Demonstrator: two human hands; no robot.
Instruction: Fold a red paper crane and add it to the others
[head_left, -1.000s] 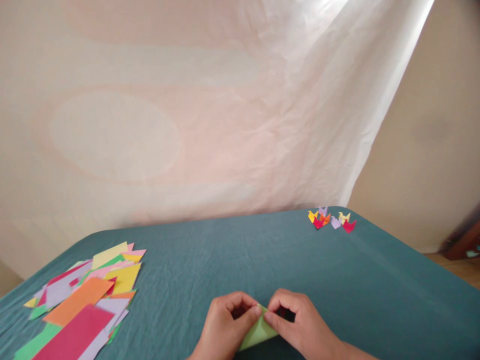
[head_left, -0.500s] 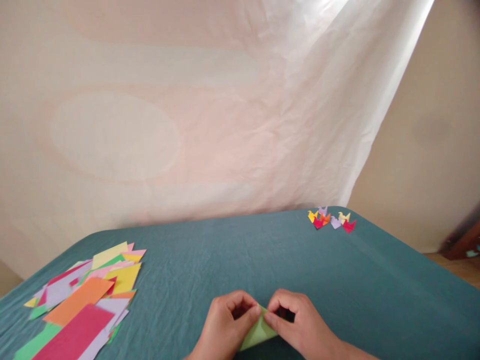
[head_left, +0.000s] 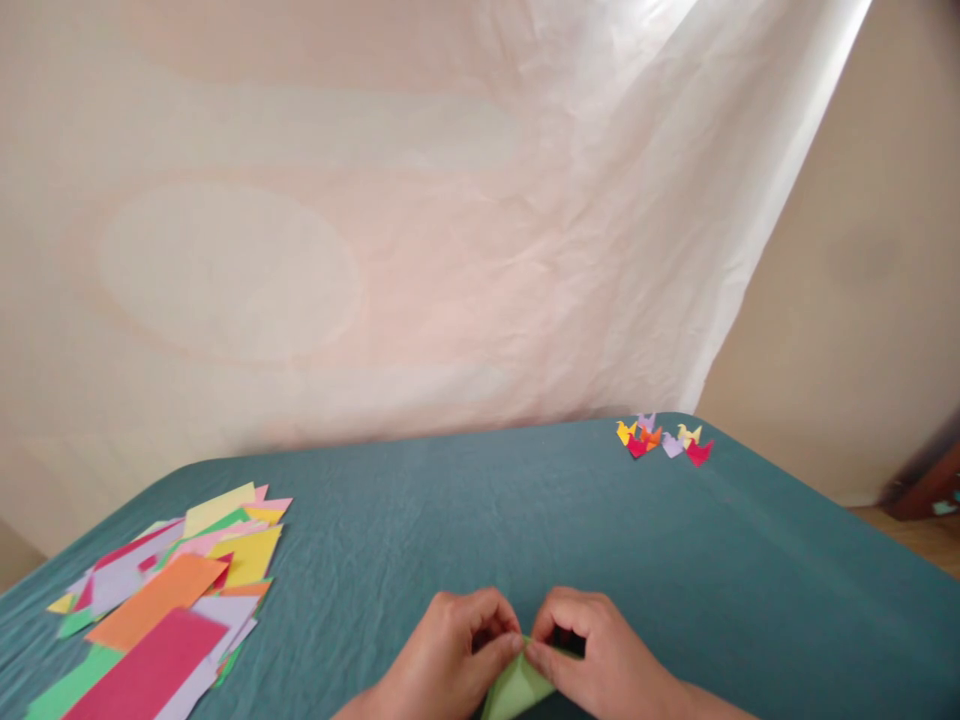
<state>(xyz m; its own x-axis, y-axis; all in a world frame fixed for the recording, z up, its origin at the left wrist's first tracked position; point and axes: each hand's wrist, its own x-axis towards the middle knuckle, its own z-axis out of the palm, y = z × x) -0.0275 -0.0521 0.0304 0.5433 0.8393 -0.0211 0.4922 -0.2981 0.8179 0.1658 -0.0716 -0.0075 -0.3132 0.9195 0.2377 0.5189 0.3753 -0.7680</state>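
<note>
A folded piece of light green paper [head_left: 517, 688] is held between my two hands at the bottom middle of the head view. My left hand [head_left: 466, 650] pinches it near its top corner with thumb and index finger. Close beside, my right hand [head_left: 589, 650] pinches the same corner from the other side, the thumb tips almost touching. The paper's lower part runs toward the frame's bottom edge, and my fingers hide some of its folds.
Loose coloured paper sheets [head_left: 172, 600] lie overlapping at the left of the table with its dark green cloth [head_left: 405, 530]. Several small folded paper birds [head_left: 699, 453] stand at the far right corner. A pale sheet [head_left: 450, 250] hangs behind the table.
The hands have shifted slightly downward with the green paper, and the thumb tips have come closer together at its top corner. The paper shows a narrower, steeper shape.
</note>
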